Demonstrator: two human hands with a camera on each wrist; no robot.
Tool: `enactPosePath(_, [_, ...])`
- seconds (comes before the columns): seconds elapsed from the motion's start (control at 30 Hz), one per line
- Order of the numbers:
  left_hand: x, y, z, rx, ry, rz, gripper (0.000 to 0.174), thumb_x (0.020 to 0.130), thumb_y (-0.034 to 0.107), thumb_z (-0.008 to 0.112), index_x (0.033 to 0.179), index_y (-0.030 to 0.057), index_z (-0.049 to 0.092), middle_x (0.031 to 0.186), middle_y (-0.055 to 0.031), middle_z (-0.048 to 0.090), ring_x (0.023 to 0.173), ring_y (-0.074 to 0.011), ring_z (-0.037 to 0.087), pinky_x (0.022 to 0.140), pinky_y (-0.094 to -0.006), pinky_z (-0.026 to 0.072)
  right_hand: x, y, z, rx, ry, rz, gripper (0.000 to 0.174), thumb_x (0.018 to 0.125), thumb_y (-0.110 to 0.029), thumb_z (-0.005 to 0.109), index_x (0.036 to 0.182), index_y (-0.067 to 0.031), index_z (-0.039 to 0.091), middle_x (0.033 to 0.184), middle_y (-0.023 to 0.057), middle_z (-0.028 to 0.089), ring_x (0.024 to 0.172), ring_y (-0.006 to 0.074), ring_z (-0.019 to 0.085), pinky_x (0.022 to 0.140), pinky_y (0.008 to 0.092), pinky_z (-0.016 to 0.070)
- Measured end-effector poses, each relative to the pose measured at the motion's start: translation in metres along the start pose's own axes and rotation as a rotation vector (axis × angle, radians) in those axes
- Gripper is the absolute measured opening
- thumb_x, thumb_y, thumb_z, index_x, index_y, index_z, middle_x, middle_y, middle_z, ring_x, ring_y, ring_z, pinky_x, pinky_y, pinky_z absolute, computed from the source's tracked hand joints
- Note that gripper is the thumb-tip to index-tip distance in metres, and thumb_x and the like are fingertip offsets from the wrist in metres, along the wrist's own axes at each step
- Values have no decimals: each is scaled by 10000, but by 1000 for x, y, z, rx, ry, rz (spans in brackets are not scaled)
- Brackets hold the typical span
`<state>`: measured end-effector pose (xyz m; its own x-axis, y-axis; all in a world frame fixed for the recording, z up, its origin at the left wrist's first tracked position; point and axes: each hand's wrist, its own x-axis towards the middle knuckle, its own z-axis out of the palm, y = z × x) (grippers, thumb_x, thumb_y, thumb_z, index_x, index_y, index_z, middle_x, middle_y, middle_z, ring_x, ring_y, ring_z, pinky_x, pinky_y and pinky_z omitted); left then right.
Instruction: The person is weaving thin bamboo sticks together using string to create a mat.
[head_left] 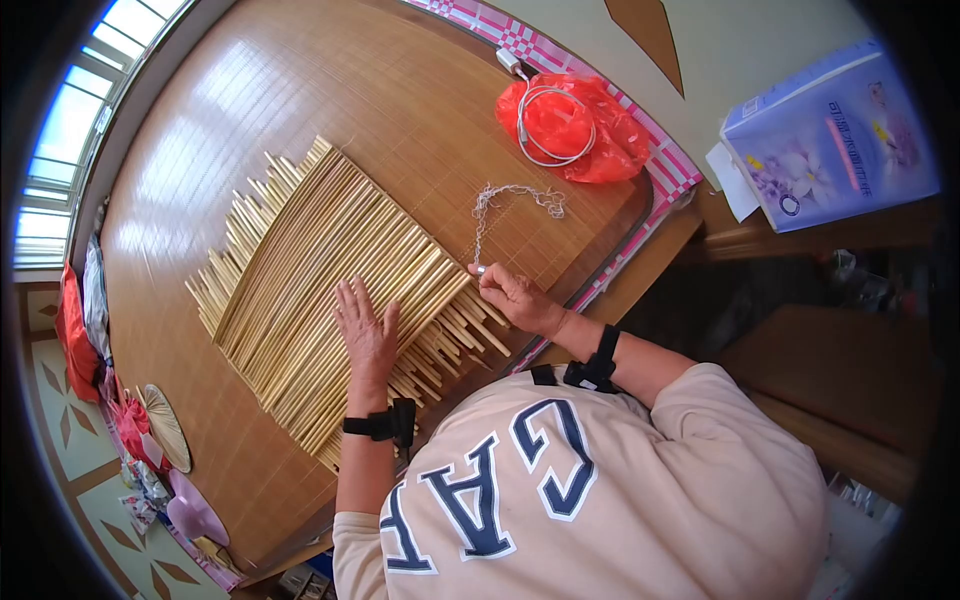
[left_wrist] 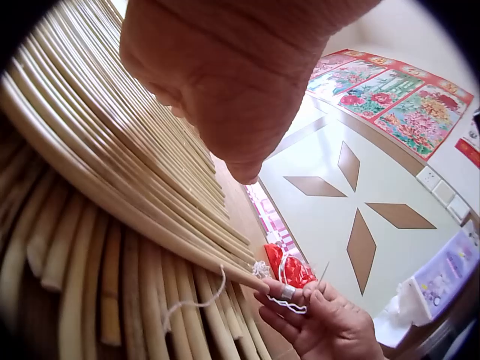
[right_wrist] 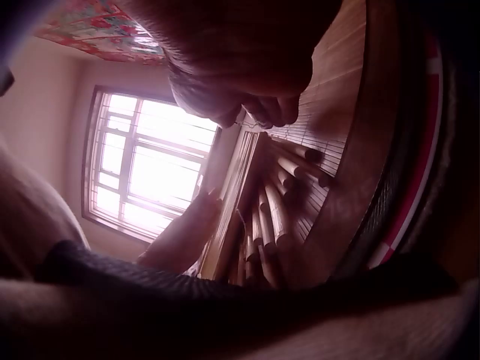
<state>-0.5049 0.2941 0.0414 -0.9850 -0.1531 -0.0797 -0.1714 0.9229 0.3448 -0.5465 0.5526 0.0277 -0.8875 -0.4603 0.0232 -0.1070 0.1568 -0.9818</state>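
Observation:
Thin pale sticks [head_left: 340, 290] lie side by side in a joined mat, with a second layer of sticks [head_left: 455, 330] jutting out under its edge. The left hand [head_left: 365, 335] rests on the mat with its fingers extended. At the mat's right corner, the right hand [head_left: 520, 300] has curled fingers. The left wrist view shows that right hand [left_wrist: 334, 322] pinching a thin needle [left_wrist: 324, 271], a silver band [left_wrist: 287, 292] on one finger and white thread looped beside it. A white string [head_left: 482, 215] trails from the corner across the table.
A red plastic bag [head_left: 600, 125] with a white cable [head_left: 560, 160] on it lies at the table's far right. A blue-purple tissue pack [head_left: 830, 140] stands beyond. A fan [head_left: 167, 428] and a pink hat [head_left: 197, 507] lie along the left edge.

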Motion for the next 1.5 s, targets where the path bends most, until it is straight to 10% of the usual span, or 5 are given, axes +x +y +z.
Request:
enactPosePath(0.13, [1,23,29,6,-18,4,740,872,488,436,1401,45,171,1433,-260,120,1349,-371,56,1075,-492,54,2,6,0,-11,-21,7,64,883,-79,493,885,-24,460,987,190,598,1137,250,513,764,299,430])
enactPosePath(0.73, [3,38,40,131,-49,-66,827,828,575,442,1403,49,166,1436,-272,76,1345,-398,10,1062,-523,10,1,14,5,-80,-30,-187,105,842,-97,520,884,-18,465,859,165,563,1039,340,528,836,392,421])
enactPosePath(1.5, [3,51,49,194,-10,-80,884,807,597,447,1393,3,158,1429,-297,46,1342,-408,-35,1054,-534,-19,-8,27,12,-425,-50,-372,112,807,-102,544,882,-32,498,1207,282,451,1194,414,384,1023,411,302])
